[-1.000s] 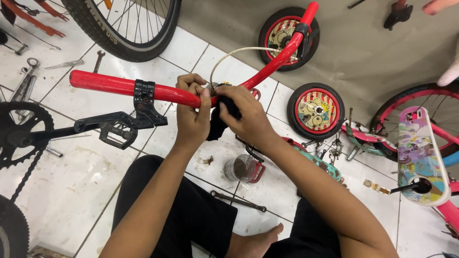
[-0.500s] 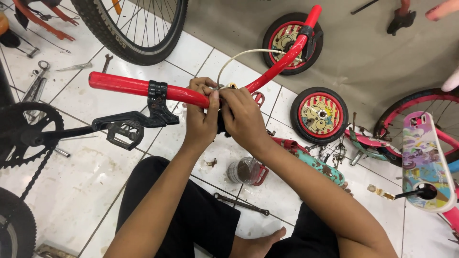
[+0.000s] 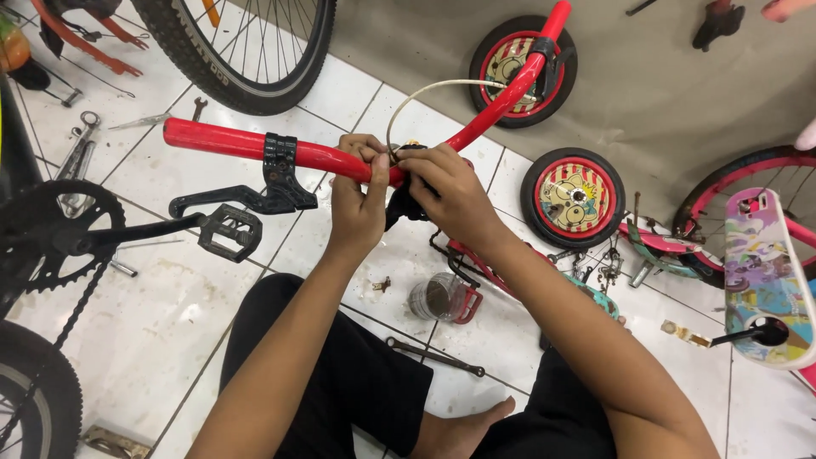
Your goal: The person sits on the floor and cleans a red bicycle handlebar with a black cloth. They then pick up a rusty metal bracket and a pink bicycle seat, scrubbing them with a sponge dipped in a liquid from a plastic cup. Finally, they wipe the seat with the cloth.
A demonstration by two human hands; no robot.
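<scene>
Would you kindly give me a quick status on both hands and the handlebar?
Left hand gripping red handlebar. Right hand on black clamp part at the bar's middle. Brake lever hangs beside left hand; pale cable loops above.

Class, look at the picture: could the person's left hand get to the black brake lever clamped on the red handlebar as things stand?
Probably yes. The left hand already grips the red handlebar, and the black brake lever sits on the same bar just beside it, with only bare bar between them. The hand would have to let go and slide along.
</scene>
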